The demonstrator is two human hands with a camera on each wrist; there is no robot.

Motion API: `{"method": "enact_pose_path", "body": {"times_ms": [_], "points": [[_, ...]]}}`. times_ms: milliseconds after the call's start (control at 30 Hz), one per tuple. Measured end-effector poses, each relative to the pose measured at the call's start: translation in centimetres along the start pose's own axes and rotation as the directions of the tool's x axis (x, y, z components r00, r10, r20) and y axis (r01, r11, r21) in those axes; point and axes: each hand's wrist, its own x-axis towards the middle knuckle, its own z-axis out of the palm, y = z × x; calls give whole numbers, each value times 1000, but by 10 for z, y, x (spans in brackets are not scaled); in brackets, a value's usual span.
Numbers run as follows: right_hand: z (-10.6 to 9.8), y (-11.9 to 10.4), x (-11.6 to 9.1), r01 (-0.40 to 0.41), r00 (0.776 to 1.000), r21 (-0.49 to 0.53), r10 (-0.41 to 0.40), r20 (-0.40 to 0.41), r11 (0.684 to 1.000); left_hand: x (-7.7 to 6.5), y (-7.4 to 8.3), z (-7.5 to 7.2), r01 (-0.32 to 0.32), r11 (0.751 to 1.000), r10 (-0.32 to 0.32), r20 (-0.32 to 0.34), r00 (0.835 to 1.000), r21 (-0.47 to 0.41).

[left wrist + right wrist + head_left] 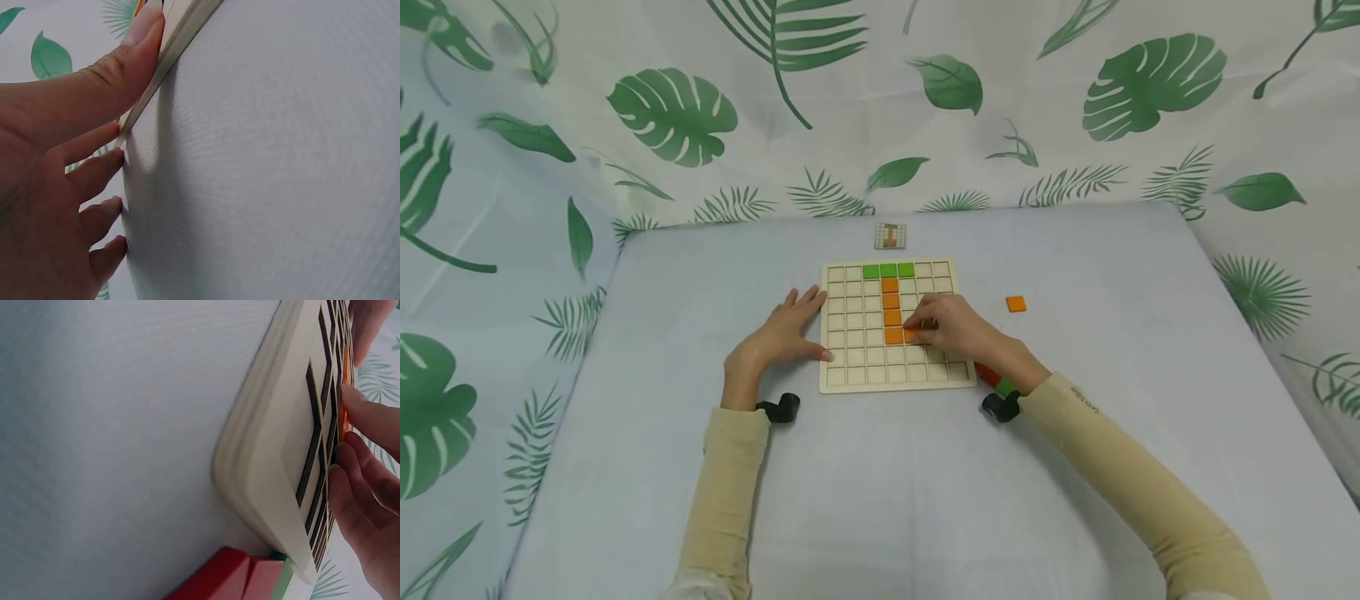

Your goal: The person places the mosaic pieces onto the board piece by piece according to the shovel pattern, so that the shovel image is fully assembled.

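A pale wooden grid board point(856, 374) lies on the table. Three green square tiles point(888, 271) fill part of its top row, and a column of orange square tiles point(891, 301) runs down from the middle one. My right hand point(953, 325) pinches an orange square tile point(911, 335) at the column's lower right; the fingers partly cover it. My left hand point(784, 331) is at the board's left edge with fingers spread. In the left wrist view, its thumb point(119, 74) rests on the board's rim.
A small pattern card point(891, 236) lies behind the board. One loose orange tile point(1016, 303) is to the right. Red pieces point(988, 374) and a green piece point(1006, 387) sit by the board's lower right corner, partly under the right wrist. Leaf-print cloth point(895, 108) hangs behind the table.
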Motion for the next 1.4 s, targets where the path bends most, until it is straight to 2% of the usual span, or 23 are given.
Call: {"method": "enact_pose_path", "body": {"times_ms": [500,767,867,1133,1400], "points": [[-1,1,-4,-8,1000,9,8,3,1000,2,-1,1,8,1000,-8,3,1000,12],[-6,5,-12,-44,999,83,45,-16,996,2,0,2,6,1000,-6,-2,1000,11],[-7,5,-14,-28,999,98,31,-29,995,2,-1,2,3,1000,-3,-3,1000,17],[-16,7,-22,-31,998,71,34,-46,997,3,4,0,-14,1000,14,4,1000,0],[-26,10,-29,-56,997,38,57,-46,998,2,1,0,-11,1000,11,2,1000,23]]}}
